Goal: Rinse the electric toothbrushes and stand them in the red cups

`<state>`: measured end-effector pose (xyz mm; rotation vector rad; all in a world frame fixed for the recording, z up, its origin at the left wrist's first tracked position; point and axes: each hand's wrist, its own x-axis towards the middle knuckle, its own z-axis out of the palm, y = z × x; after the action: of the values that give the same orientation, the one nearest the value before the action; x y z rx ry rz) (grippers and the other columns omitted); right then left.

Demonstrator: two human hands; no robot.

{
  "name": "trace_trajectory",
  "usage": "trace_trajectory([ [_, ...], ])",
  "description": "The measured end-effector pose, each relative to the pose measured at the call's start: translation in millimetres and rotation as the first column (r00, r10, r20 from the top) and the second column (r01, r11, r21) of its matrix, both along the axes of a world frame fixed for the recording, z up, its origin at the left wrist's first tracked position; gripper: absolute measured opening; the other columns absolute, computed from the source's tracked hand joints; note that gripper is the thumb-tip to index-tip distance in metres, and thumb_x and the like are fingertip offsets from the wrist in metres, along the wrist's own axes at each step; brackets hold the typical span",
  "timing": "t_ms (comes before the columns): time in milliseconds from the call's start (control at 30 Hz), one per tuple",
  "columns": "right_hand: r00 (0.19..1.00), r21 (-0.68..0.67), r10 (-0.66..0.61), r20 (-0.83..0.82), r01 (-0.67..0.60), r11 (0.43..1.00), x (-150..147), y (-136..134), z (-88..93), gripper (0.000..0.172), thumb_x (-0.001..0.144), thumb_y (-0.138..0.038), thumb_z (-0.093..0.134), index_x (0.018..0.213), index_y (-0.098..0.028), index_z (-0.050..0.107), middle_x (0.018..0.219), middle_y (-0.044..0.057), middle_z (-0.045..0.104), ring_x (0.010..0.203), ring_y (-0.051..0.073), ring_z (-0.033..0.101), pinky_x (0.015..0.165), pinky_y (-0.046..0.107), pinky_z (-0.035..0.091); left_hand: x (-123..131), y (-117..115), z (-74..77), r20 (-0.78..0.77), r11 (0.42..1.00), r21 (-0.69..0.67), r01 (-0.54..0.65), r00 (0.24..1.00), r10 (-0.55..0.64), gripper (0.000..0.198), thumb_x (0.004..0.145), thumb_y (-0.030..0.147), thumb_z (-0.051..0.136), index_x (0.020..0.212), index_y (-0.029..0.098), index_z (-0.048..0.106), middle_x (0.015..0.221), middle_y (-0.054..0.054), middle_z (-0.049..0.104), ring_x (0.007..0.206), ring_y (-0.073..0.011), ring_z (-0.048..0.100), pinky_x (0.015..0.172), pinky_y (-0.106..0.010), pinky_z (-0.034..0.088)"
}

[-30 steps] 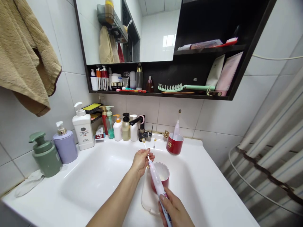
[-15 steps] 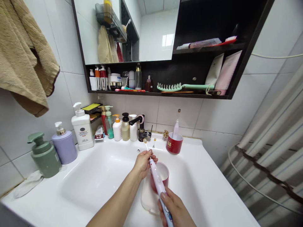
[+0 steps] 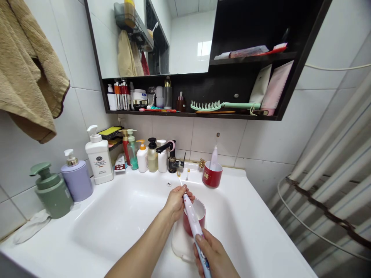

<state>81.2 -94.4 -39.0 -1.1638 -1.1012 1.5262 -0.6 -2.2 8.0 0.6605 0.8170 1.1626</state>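
An electric toothbrush (image 3: 191, 212) with a pale pink and blue patterned handle slants over the sink, its head pointing toward the faucet. Around the lower handle wraps my right hand (image 3: 214, 253), thumb lying on top. My left hand (image 3: 177, 202) pinches the thin neck of the brush head, where it meets the handle. Below the toothbrush, a red cup (image 3: 199, 220) stands upright on a white, flat, tray-like piece (image 3: 181, 245) in the basin. The handle and my hands partly hide both.
The white sink (image 3: 116, 220) has a black faucet (image 3: 171, 156) at its back edge. A second red cup (image 3: 212, 176), holding another electric toothbrush (image 3: 214, 156), stands back right. Pump bottles (image 3: 100, 160) line the left rim. A dark cabinet shelf (image 3: 208, 115) overhangs the back.
The view has shifted very slightly. Both hands keep hold of the electric toothbrush in almost the same place, and the brush head's tip sits marginally lower.
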Motion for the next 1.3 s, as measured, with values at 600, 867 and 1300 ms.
trace_trajectory([
  [600,0.998,0.021,-0.045,-0.042,0.046,0.999,-3.4,-0.8,0.2,0.037,0.061,-0.050,0.042,0.078,-0.017,0.038,0.047,-0.007,0.038,0.027,0.002,0.029,0.028,0.017,0.023,3.2,-4.3,3.5,-0.036,0.997,0.073,0.031,0.999,-0.029,0.011,0.069,0.021,0.040,0.061,0.013,0.040,0.046,0.001,0.050,0.043,-0.0092,0.051,0.047,-0.021,0.038],
  [867,0.995,0.002,-0.022,-0.100,0.022,1.000,-2.7,-0.1,3.1,0.036,0.061,-0.048,0.044,0.079,-0.018,0.033,0.046,-0.008,0.038,0.026,0.001,0.029,0.027,0.015,0.020,3.7,-4.2,2.7,0.007,0.995,0.092,0.038,0.999,-0.039,0.012,0.068,0.023,0.041,0.060,0.013,0.040,0.046,0.001,0.049,0.045,-0.0093,0.051,0.049,-0.022,0.038],
  [1300,0.990,0.211,-0.103,0.098,0.080,0.974,-0.1,12.6,35.4,0.030,0.067,-0.044,0.038,0.075,-0.016,0.043,0.050,-0.004,0.045,0.041,0.007,0.041,0.041,0.019,0.032,1.2,-13.1,13.8,-0.053,0.973,0.228,0.020,0.999,-0.008,0.018,0.065,0.030,0.044,0.070,0.013,0.045,0.062,-0.003,0.053,0.056,-0.0104,0.051,0.057,-0.024,0.038],
])
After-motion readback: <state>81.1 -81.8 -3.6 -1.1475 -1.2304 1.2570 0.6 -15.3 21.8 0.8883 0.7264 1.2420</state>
